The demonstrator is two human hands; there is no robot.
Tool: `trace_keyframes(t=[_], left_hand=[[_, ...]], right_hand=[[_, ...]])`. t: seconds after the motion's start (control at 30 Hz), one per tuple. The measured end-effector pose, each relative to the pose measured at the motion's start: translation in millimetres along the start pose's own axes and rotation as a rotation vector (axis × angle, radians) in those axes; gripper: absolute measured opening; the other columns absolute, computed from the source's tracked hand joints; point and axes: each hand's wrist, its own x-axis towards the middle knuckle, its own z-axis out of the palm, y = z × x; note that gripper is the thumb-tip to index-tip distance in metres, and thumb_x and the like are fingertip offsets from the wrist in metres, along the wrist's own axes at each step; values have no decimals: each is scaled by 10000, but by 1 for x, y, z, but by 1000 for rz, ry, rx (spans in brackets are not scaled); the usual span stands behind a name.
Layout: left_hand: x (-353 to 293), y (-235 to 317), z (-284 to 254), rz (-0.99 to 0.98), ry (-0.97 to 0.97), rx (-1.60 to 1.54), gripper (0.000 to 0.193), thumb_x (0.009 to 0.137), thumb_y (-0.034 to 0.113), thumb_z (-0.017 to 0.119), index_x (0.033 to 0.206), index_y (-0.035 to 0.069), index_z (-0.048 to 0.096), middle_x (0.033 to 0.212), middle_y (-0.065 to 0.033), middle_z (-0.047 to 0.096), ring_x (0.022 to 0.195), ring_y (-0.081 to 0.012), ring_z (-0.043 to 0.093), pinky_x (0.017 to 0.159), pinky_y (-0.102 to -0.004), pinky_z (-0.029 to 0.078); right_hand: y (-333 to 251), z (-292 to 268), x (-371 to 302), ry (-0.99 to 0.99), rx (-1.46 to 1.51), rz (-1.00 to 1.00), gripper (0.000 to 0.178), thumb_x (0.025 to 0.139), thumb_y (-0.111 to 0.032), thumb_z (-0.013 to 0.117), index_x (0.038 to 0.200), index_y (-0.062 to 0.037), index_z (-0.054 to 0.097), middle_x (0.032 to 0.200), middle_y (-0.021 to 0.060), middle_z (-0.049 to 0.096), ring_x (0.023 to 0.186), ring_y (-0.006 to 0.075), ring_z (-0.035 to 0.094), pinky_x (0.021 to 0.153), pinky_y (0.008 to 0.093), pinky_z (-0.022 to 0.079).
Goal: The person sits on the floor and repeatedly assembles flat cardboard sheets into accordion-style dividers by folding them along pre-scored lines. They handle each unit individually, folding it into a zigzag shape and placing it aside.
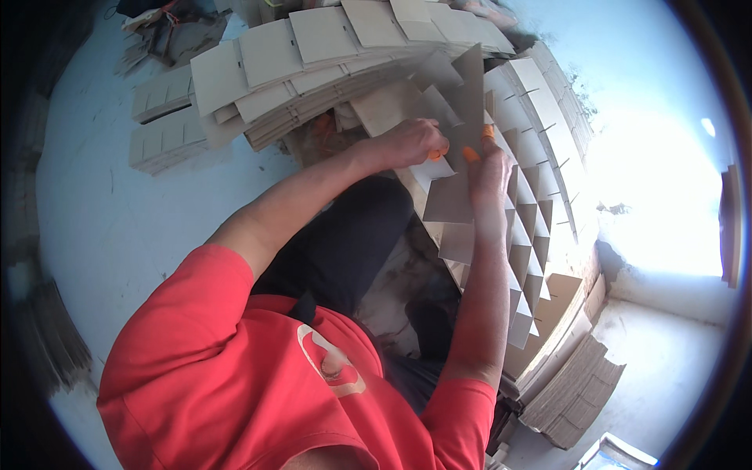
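Observation:
My left hand [419, 145] is closed at the left edge of a half-built cardboard divider grid, its fingers at a pale cardboard strip. Orange covers sit on some fingertips of both hands. My right hand [492, 168] grips a tall grey-brown cardboard strip [472, 90] that stands up across the grid, thumb on one side and fingers on the other. Below and right of my right hand, the interlocked cardboard grid [523, 257] forms several open cells. Parts of the strips around my left hand are smeared by motion.
Long stacks of slotted cardboard strips [294, 45] lie along the far side, with another row [548, 117] on the right. More bundles sit on the floor at far left [168, 141] and lower right [576, 392]. My dark-trousered knee [368, 211] is beside the work board.

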Motion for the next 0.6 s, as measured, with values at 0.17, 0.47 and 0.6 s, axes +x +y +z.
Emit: trace_keyframes(t=[0.17,0.47,0.6], left_hand=[[7,0,2,-77,-59,-14,68,718,69,688,778,54,659,723,-61,642,735,-258,576,648,-382,483],[19,36,-7,189,-135,198,761,632,136,766,1335,36,494,1284,-71,537,1260,-276,433,1028,-429,346],[42,46,20,300,-221,242,877,619,135,777,1411,53,410,1408,-98,453,1345,-297,362,1099,-440,303]], right_hand=[[11,24,5,-205,-286,-54,167,835,-113,625,981,-38,652,935,185,665,913,369,641,760,475,504],[119,-42,-18,205,-442,347,630,894,-471,581,1314,-14,472,1239,175,567,1246,369,463,906,486,455],[166,-58,-67,-9,-273,402,742,864,-543,595,1317,27,449,1272,255,526,1199,390,498,955,455,432]])
